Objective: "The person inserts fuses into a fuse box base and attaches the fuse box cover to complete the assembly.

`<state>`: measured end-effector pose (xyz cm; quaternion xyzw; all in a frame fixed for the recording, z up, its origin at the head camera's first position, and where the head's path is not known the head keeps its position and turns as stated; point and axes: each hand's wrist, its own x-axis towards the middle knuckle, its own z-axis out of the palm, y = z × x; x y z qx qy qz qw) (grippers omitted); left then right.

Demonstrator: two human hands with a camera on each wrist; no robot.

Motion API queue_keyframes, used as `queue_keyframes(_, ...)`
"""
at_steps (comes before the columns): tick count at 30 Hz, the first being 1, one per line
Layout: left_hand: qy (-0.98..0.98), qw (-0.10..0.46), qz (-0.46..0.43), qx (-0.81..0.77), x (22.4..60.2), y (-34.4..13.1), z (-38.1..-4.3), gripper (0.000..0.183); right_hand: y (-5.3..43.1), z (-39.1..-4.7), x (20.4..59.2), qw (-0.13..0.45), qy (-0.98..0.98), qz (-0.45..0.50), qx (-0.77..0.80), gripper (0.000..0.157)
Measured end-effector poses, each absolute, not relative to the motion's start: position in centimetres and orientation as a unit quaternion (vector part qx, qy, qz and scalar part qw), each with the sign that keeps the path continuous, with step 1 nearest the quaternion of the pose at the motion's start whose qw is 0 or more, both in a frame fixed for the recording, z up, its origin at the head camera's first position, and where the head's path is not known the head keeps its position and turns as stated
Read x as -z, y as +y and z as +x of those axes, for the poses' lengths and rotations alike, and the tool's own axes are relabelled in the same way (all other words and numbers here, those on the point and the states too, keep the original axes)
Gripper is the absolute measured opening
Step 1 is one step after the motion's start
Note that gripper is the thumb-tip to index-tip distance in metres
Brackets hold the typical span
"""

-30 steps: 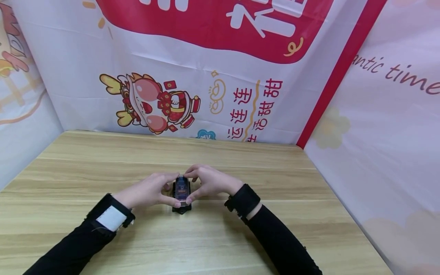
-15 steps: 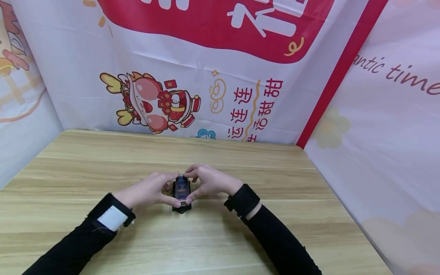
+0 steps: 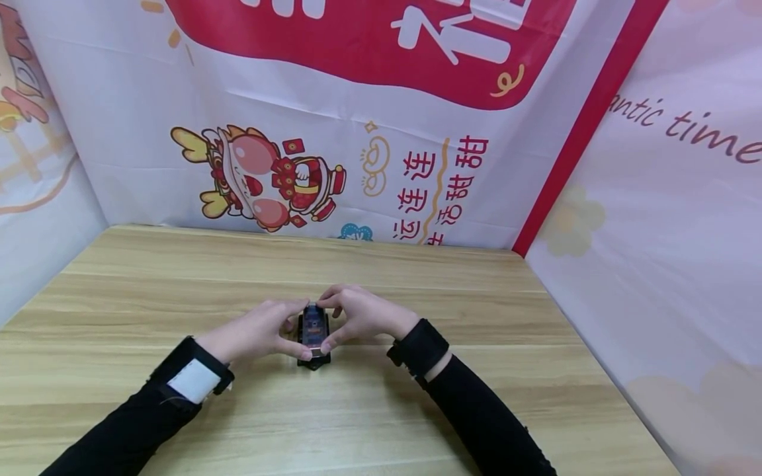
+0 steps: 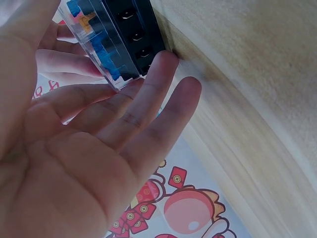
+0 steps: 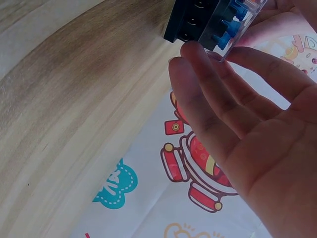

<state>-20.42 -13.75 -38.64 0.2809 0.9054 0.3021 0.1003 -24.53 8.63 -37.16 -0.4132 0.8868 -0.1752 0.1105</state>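
Note:
A small black fuse box [image 3: 313, 327] with a clear cover [image 4: 103, 69] stands on the wooden table in the middle of the head view. Blue and orange blade fuses show through the cover, and slots line the black side of the base. My left hand [image 3: 270, 330] pinches the box from the left, thumb at the near end and forefinger at the far end. From the right, my right hand [image 3: 366, 317] pinches the same two ends. The other fingers of both hands reach beside the black base in the wrist views, some fingertips right at its side.
The wood-grain table [image 3: 381, 423] spreads around the hands. A printed cloth backdrop [image 3: 333, 86] rises along its far edge, with more printed cloth on the left and right sides. Both wrists wear black straps.

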Motion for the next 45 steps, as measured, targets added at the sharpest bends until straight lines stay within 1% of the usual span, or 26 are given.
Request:
queue_keyframes(7, 0.905, 0.09, 0.287, -0.3, 38.7, -13.7, -20.2, 0.095, 8.4, -24.3, 37.0, 0.119, 0.891, -0.403, 0.172, 0.09)
queue_keyframes(14, 0.905, 0.102, 0.278, -0.304, 38.3, -13.6, -20.1, 0.1, 8.1, -23.9, 36.6, 0.128, 0.897, -0.388, 0.168, 0.088)
queue_keyframes(23, 0.909, 0.1, 0.274, -0.298, 38.5, -13.4, -20.1, 0.103, 7.9, -23.4, 36.5, 0.134, 0.908, -0.362, 0.164, 0.086)
queue_keyframes(37, 0.91, 0.107, 0.264, -0.3, 38.7, -13.5, -20.1, 0.105, 8.2, -23.6, 37.1, 0.135, 0.901, -0.363, 0.197, 0.088)
queue_keyframes(45, 0.913, 0.11, 0.264, -0.293, 38.7, -13.6, -20.1, 0.104, 8.2, -23.6, 36.7, 0.143, 0.899, -0.367, 0.193, 0.087)
